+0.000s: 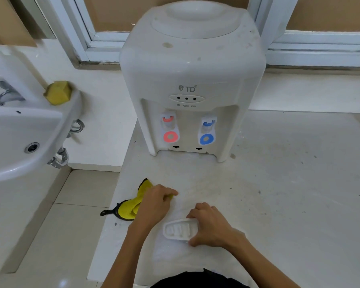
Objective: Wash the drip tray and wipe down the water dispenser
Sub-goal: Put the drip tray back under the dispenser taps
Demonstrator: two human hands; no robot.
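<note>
Right now drip tray lies flat on counter well in front of water dispenser, long axis approx left-right, ribbed side up, white w/ rounded ends. Right hand grips its right end; left hand clenched on yellow cloth.

A yellow sponge sits on the white sink rim.
</note>
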